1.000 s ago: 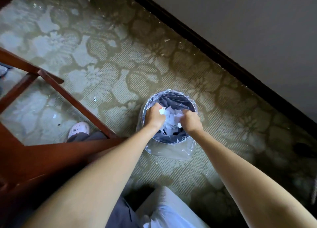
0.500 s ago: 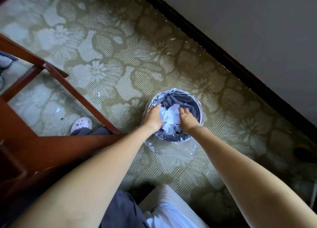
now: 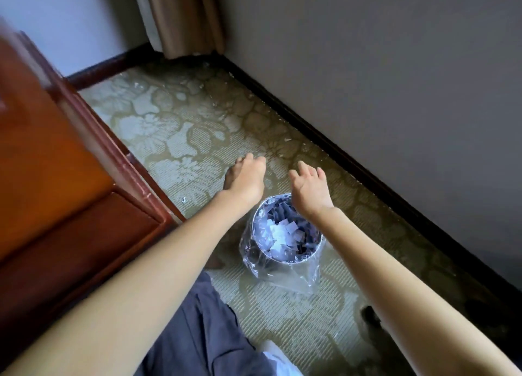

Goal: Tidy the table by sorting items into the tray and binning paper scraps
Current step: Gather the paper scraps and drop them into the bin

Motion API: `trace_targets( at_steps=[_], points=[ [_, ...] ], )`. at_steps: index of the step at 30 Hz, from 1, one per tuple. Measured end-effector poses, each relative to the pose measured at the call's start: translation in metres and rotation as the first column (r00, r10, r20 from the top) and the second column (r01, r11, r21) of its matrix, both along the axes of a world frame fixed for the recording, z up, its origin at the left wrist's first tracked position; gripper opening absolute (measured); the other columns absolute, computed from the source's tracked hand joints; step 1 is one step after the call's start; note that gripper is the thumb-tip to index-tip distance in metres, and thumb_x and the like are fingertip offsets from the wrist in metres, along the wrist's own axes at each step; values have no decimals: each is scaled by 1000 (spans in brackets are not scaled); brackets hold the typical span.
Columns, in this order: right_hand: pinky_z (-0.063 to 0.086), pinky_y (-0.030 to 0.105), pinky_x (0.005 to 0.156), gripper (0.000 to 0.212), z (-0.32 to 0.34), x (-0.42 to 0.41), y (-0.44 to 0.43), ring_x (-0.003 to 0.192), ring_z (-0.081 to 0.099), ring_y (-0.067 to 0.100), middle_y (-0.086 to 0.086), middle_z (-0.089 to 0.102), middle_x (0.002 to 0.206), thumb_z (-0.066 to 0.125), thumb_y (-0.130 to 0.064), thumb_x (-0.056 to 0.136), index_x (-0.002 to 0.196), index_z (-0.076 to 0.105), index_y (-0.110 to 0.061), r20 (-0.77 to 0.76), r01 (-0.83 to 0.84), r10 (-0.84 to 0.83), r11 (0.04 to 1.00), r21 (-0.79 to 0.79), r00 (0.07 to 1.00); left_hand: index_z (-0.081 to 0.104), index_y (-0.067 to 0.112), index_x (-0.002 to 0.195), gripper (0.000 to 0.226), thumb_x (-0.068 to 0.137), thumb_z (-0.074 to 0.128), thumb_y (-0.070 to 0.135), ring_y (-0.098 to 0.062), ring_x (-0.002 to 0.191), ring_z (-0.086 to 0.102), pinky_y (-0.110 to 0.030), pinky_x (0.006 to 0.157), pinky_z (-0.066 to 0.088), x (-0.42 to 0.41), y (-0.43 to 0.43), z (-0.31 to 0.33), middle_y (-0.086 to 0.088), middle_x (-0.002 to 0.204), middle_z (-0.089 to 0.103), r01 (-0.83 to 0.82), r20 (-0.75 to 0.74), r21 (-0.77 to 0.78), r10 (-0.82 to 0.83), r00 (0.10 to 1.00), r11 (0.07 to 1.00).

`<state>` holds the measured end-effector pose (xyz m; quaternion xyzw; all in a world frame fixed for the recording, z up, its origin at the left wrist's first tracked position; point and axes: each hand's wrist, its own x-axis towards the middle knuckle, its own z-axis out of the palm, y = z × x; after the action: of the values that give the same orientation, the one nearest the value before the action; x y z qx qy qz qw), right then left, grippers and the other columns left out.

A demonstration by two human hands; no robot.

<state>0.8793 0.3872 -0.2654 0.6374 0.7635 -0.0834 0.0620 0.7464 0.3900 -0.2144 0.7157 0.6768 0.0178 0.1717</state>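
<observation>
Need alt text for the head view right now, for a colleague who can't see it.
The left hand and right hand, open with nothing visible in them, reach out just past a small plastic-lined bin holding white paper scraps on patterned carpet. A red-brown wooden table is at left, a grey wall at right.

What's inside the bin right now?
The bin holds a pile of white paper scraps inside its clear liner. The pile hides the bottom; the right hand covers part of the far rim.
</observation>
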Motion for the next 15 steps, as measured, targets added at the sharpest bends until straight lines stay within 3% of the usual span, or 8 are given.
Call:
trace_targets(
  at_steps=[5,10,12,15],
  points=[
    [22,44,111,35,104,-49,-7,128,39,34,20,38,139,41,-1,86,119,49,-3,-97,-43,77,948,316,992,49,10,123,31,94,39,3,-31,117,45,-41,90,42,-49,-27,93,-13,124,50,-67,-23,332,79,997,941],
    [37,40,93,32,176,-132,-36,106,52,39,20,50,126,42,0,84,114,54,-1,-206,-132,280,835,535,938,52,10,123,31,96,39,7,-34,114,50,-41,90,43,-134,-85,158,-14,123,54,-223,16,489,246,969,844],
    [43,41,83,28,190,-172,-54,95,57,41,21,55,118,45,0,83,107,58,1,-261,-175,386,795,581,885,53,11,124,31,96,40,8,-35,115,51,-43,92,43,-169,-114,174,-15,122,55,-283,47,548,309,950,787],
    [47,45,78,24,198,-236,-86,94,57,42,20,57,114,45,-2,84,103,59,0,-311,-276,530,758,591,789,53,11,126,34,95,41,7,-36,114,52,-45,93,44,-226,-154,175,-17,122,55,-410,45,551,465,884,727]
  ],
)
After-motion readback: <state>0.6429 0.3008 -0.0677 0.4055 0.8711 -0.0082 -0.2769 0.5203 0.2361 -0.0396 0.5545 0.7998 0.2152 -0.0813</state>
